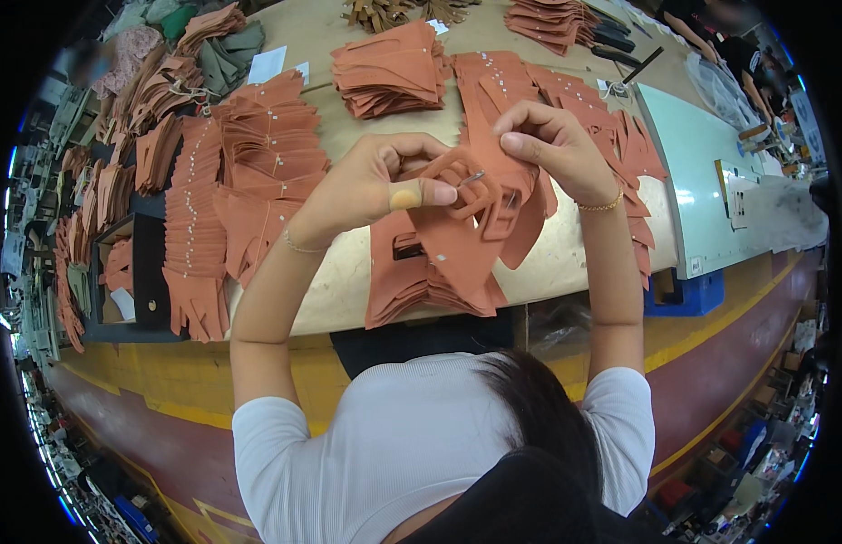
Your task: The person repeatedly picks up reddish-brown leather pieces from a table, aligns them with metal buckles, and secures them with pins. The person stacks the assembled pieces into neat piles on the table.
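Observation:
My left hand [380, 177] is closed, its thumb and fingers gripping an orange covered buckle [476, 192] with a metal prong. A plaster is on the thumb. To its right, my raised right hand [561, 150] has thumb and index finger pinched together on an orange fabric piece [490, 150]; exactly where the fingertips grip it is hard to see. Below the hands hangs a wider orange fabric panel [462, 249] with a small white sticker. A second orange buckle [503, 213] lies against it. Beneath is a stack of similar orange pieces [398, 295] at the table's near edge.
Rows of stickered orange fabric pieces [194, 218] cover the table's left side, beside a black box [135, 267]. Another stack [389, 68] lies farther back. A pale green board [679, 154] is on the right, above a blue crate [688, 292]. Other people stand at the far right.

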{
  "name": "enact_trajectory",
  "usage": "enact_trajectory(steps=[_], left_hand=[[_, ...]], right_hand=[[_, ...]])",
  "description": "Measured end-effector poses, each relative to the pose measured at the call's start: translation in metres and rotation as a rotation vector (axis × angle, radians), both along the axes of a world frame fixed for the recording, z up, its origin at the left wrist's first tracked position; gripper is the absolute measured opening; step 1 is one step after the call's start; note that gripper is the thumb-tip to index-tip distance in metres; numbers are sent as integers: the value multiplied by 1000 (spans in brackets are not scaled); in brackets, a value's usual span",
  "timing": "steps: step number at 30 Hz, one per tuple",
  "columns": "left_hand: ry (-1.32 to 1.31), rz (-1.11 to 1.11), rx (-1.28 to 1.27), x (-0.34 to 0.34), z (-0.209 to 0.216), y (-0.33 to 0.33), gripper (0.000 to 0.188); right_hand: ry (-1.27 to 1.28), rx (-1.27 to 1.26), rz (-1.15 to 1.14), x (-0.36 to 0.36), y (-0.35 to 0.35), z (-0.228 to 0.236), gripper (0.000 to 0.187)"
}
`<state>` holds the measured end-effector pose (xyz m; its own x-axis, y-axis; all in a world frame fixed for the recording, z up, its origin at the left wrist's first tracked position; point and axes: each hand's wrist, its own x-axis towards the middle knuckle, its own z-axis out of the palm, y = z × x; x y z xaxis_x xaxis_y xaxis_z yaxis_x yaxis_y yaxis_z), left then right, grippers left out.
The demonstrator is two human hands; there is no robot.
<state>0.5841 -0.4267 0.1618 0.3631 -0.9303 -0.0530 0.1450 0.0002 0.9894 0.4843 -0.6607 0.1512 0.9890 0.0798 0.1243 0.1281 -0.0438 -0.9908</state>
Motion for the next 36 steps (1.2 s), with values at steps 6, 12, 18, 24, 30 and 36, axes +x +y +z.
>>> enact_trajectory(steps=[6,12,18,24,30,36], left_hand=[[-28,-80,-2,-4,-8,-4,28],[-17,61,-25,-6,-6,-3,31],[-212,258,-84,-10,-7,-10,40],[-334,338,-131,-9,-15,-24,38],[-108,282,-180,-10,-19,-30,32],[3,265,-210,-10,-18,-30,25]], right_hand=[[109,87,186,-3,12,-2,18],[-164,115,-35,-7,37,-2,22],[-504,-510,-531,-11,47,-5,14],[-353,-34,-580,-11,51,-8,18],[-281,202,-450,-13,43,-5,16],[-257,237,-424,-12,42,-9,17]])
